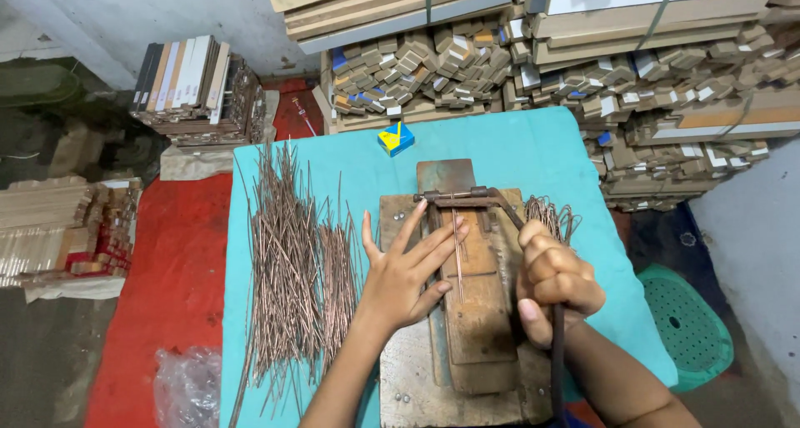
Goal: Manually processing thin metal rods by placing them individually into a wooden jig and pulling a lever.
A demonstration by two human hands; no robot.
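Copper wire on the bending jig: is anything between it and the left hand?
Nothing visible. The left hand lies flat on the wooden jig, fingertips right at the copper wire. The right hand grips the lever handle off to the side.

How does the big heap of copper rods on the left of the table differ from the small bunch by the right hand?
The heap of rods is large, long and straight, spread loose over the teal table; the small bunch is few, shorter and curved at the ends. The heap lies left of the left hand, untouched; the bunch sits just behind the right hand, which grips a lever handle. Both look copper-coloured.
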